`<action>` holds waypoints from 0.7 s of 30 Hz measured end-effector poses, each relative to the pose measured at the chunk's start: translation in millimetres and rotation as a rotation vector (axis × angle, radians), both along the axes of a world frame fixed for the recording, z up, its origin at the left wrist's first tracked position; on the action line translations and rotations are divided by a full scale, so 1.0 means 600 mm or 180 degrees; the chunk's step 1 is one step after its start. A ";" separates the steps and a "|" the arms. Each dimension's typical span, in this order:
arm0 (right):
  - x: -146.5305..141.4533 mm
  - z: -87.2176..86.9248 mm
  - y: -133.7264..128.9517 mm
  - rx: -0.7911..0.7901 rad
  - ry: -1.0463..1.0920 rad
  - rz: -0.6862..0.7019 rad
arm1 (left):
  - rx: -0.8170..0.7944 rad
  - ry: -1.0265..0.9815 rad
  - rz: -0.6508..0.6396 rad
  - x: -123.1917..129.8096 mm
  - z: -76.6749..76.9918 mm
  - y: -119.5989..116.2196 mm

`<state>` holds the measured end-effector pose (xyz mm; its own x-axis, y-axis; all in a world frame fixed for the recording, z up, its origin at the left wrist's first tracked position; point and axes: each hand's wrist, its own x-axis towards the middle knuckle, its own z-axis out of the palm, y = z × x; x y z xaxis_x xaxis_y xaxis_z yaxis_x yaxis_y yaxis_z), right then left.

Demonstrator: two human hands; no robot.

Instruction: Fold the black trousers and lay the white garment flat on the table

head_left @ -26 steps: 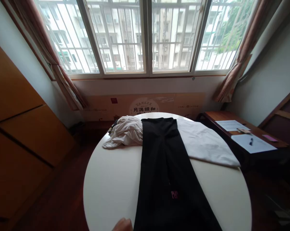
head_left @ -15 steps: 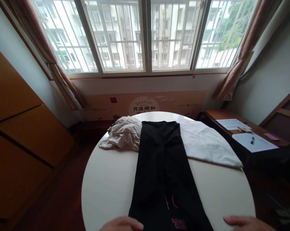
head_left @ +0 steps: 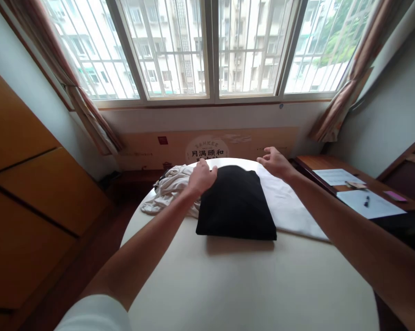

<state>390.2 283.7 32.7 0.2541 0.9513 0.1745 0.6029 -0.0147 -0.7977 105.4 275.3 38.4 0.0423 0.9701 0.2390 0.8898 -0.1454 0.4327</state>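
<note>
Black trousers [head_left: 235,204] lie doubled over on the round white table [head_left: 248,280], their straight fold toward me. My left hand [head_left: 202,176] is at their far left corner, thumb and fingers apart; I cannot tell whether it touches the cloth. Beyond the far right corner my right hand [head_left: 276,162] hovers over the table, holding nothing, its fingers loosely curled and apart. A crumpled beige garment [head_left: 173,186] lies left of the trousers, partly behind my left forearm. Flat white cloth [head_left: 286,209] spreads out on the right, partly covered by my right arm.
A wooden side table [head_left: 314,164] on the right carries sheets of paper [head_left: 369,202], a dark pen [head_left: 366,201] and a pink item [head_left: 395,196]. Wooden cabinets [head_left: 24,193] stand on the left. Barred windows with curtains [head_left: 86,115] are behind the table.
The near end of the black trousers has been brought over toward the window, doubling them. Both my hands have moved from the near edge to the far side and come apart.
</note>
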 end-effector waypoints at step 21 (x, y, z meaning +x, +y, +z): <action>-0.051 -0.099 -0.032 -0.1205 0.2763 0.0223 | -0.2607 -0.4039 0.0189 -0.030 -0.106 -0.111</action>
